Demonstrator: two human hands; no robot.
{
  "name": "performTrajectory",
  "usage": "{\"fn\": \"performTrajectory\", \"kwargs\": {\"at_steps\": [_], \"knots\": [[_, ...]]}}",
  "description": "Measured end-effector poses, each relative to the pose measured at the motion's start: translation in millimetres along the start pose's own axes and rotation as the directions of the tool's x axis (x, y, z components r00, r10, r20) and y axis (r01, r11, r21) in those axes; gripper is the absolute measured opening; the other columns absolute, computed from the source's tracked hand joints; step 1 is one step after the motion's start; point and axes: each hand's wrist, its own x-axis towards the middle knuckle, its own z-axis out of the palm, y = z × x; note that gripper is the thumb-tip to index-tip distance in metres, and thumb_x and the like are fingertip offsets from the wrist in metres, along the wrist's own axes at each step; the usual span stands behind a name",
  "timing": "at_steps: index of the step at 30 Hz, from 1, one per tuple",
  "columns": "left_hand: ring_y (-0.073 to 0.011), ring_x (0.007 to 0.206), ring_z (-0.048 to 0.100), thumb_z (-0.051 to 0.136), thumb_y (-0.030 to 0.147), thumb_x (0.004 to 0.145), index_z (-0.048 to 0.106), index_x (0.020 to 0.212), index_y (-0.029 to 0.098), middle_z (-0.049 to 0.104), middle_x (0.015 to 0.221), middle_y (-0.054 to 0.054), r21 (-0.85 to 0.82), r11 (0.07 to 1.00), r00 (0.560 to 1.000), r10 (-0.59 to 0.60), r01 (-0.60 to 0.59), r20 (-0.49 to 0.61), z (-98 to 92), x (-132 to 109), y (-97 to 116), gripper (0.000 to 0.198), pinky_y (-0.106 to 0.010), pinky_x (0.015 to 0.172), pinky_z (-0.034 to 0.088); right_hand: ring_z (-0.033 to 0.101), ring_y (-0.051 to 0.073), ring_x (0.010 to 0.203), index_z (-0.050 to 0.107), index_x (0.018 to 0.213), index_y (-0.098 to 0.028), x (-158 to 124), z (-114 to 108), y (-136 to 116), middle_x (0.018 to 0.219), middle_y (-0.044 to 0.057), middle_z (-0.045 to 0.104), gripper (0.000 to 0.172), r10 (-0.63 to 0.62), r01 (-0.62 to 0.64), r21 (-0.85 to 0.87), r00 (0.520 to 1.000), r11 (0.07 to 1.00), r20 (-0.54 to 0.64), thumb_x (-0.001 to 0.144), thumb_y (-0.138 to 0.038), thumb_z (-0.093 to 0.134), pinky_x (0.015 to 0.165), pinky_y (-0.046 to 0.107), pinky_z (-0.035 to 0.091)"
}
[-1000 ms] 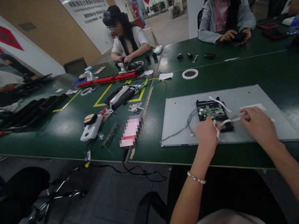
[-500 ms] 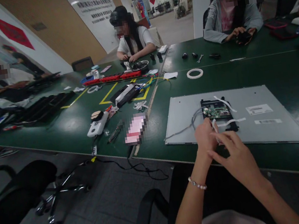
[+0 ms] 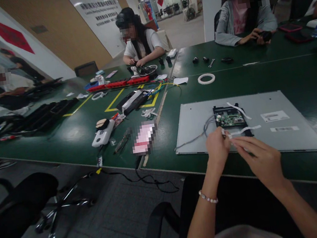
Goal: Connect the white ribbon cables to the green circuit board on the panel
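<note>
A grey metal display panel [image 3: 274, 137] lies on the table in front of me. A green circuit board [image 3: 231, 118] sits in a black bracket [image 3: 216, 110] on it. Two white tape strips [image 3: 240, 110] cross the bracket area, and grey cables [image 3: 191, 140] run left from the board. My left hand [image 3: 218, 148] is closed over the panel's near edge, with a small dark piece showing at its fingertips. My right hand [image 3: 262, 157] pinches thumb and fingers together beside it, close to the lower strip's end. What either hand grips is too small to name.
A tape roll [image 3: 206, 78] lies beyond the panel. Left of it are a phone [image 3: 144, 138], glasses [image 3: 122, 141], a white power strip [image 3: 103, 135] and a black pouch [image 3: 133, 101]. Co-workers sit across the table. A wheeled chair [image 3: 34, 205] stands at left.
My right hand has shifted right, away from my left wrist, and its fingers have closed into a pinch near the left fingertips. My left hand has turned slightly, staying in place.
</note>
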Motion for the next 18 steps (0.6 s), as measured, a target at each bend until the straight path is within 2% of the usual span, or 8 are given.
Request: {"fn": "performTrajectory", "kwargs": {"at_steps": [2, 5, 9, 14, 18], "knots": [[-0.0172, 0.067, 0.063, 0.045, 0.031, 0.091, 0.061, 0.084, 0.02, 0.067, 0.072, -0.005, -0.106, 0.994, 0.999, 0.035, -0.037, -0.023, -4.0, -5.0, -3.9, 0.021, -0.026, 0.062, 0.044, 0.064, 0.016, 0.097, 0.067, 0.107, -0.021, 17.0, -3.8, 9.0, 0.107, 0.003, 0.067, 0.022, -0.02, 0.019, -0.026, 0.999, 0.999, -0.044, 0.094, -0.019, 0.049, 0.091, 0.031, 0.053], [-0.0133, 0.062, 0.06, 0.044, 0.031, 0.092, 0.06, 0.087, 0.02, 0.063, 0.066, 0.0, -0.238, 0.971, 0.998, -0.003, -0.011, -0.058, -11.8, -12.5, -13.2, 0.021, -0.023, 0.061, 0.042, 0.063, 0.016, 0.102, 0.067, 0.111, -0.019, 47.6, -2.0, 24.5, 0.111, 0.004, 0.066, 0.025, -0.085, 0.083, -0.043, 0.995, 0.996, -0.054, 0.095, -0.021, 0.047, 0.095, 0.032, 0.05], [-0.0113, 0.06, 0.057, 0.043, 0.03, 0.092, 0.06, 0.088, 0.018, 0.059, 0.062, 0.003, -0.312, 0.949, 0.981, -0.088, 0.03, -0.174, -25.6, -17.7, -29.9, 0.021, -0.021, 0.06, 0.042, 0.058, 0.016, 0.112, 0.064, 0.118, -0.016, 79.0, 20.6, 38.9, 0.122, 0.006, 0.061, 0.03, -0.225, 0.228, -0.058, 0.973, 0.972, 0.049, 0.097, -0.021, 0.043, 0.101, 0.033, 0.046], [-0.0127, 0.073, 0.062, 0.044, 0.023, 0.092, 0.058, 0.096, 0.018, 0.066, 0.081, -0.001, -0.238, 0.971, 0.938, -0.097, 0.016, -0.333, -37.8, -13.8, -48.2, 0.016, -0.024, 0.071, 0.047, 0.058, 0.018, 0.11, 0.064, 0.114, -0.01, 75.2, 69.7, 51.1, 0.119, 0.01, 0.062, 0.029, -0.298, 0.34, -0.105, 0.908, 0.935, 0.294, 0.095, -0.013, 0.042, 0.098, 0.033, 0.046], [-0.0178, 0.104, 0.06, 0.043, 0.016, 0.091, 0.055, 0.115, 0.017, 0.065, 0.111, -0.009, -0.069, 0.994, 0.943, 0.058, -0.085, -0.328, -39.3, -3.1, -54.6, 0.027, -0.032, 0.093, 0.047, 0.055, 0.021, 0.115, 0.067, 0.105, -0.013, 61.6, 90.9, 57.6, 0.114, 0.009, 0.064, 0.024, -0.282, 0.364, -0.136, 0.867, 0.921, 0.41, 0.091, -0.009, 0.048, 0.101, 0.04, 0.043]]}}
